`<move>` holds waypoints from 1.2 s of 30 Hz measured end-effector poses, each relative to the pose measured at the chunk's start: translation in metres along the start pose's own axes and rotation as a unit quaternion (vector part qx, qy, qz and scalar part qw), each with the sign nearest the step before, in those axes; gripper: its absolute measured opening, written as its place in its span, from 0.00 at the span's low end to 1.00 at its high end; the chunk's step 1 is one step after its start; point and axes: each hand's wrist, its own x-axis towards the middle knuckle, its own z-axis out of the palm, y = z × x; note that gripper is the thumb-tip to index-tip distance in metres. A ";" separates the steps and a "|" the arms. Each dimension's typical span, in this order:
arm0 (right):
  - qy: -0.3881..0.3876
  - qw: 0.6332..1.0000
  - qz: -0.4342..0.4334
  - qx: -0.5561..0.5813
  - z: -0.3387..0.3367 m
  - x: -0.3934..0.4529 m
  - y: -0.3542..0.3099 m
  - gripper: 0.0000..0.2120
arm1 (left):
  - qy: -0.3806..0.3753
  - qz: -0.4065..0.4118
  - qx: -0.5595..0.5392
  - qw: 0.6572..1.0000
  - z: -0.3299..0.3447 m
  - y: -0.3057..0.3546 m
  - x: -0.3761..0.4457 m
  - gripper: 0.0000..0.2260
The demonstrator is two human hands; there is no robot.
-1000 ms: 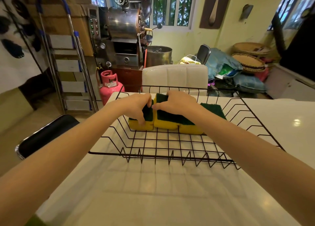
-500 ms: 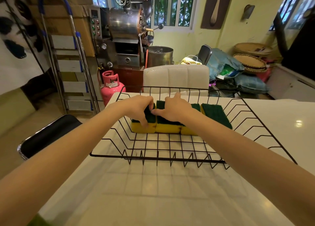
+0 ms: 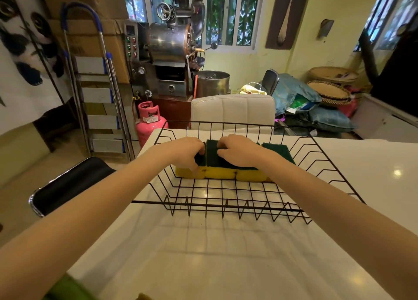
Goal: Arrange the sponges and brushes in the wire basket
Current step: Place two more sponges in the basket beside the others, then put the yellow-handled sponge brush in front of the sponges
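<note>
Basket: black wire basket (image 3: 226, 206), thin rods in a square grid, sloped open sides, zigzag feet along near edge; sits on glossy white table (image 3: 226, 265).
Sponges: 4 visible, rectangular blocks, soft yellow foam below w/ rough dark-green scrub pad on top; lined up side by side, touching, along far half of basket floor.
Sponge 1: leftmost sponge (image 3: 191, 173), mostly under left hand.
Sponge 2: middle-left sponge (image 3: 212, 155), green top showing btwn the 2 hands.
Sponge 3: middle-right sponge (image 3: 250, 175), yellow front face shows, top under right hand.
Sponge 4: rightmost sponge (image 3: 279, 151), green top partly hidden by right forearm; not touched by fingers.
Left hand: left hand (image 3: 184, 152) palm down, fingers curled over sponge 1, thumb on its near yellow face; looks like a loose grip.
Right hand: right hand (image 3: 238, 151) palm down, fingers bent onto green tops of sponges 2 & 3; pressing or gripping, cannot tell.
Brushes: can't make out any.
Room: 1 white padded chair (image 3: 233, 109) behind table, 1 pink gas cylinder (image 3: 150, 122), 1 metal step ladder (image 3: 97, 85).
</note>
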 end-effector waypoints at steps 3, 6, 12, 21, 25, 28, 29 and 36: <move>-0.004 0.998 -0.011 0.057 -0.009 -0.017 -0.001 0.16 | -0.004 0.004 -0.022 1.000 -0.003 0.006 -0.018 0.24; -0.015 0.996 -0.025 0.079 -0.013 -0.033 -0.003 0.19 | 0.003 0.003 -0.075 0.997 -0.008 0.008 -0.036 0.30; 0.075 0.976 -0.109 0.170 -0.007 -0.089 -0.031 0.27 | 0.090 0.021 -0.159 0.983 -0.009 0.018 -0.099 0.33; 0.046 0.946 -0.230 0.222 0.033 -0.172 -0.065 0.33 | 0.158 0.087 -0.207 0.962 0.022 0.045 -0.204 0.31; -0.060 0.940 -0.223 0.250 0.048 -0.195 -0.064 0.42 | 0.124 0.053 -0.212 0.968 0.051 0.047 -0.234 0.38; -0.152 0.943 -0.200 0.219 0.057 -0.208 -0.059 0.49 | 0.076 0.038 -0.203 0.976 0.068 0.052 -0.244 0.43; -0.176 0.944 -0.198 0.196 0.060 -0.212 -0.058 0.49 | 0.060 0.035 -0.200 0.977 0.071 0.054 -0.246 0.44; -0.201 0.956 -0.182 0.108 0.067 -0.228 -0.051 0.41 | -0.014 0.026 -0.178 0.984 0.085 0.061 -0.250 0.39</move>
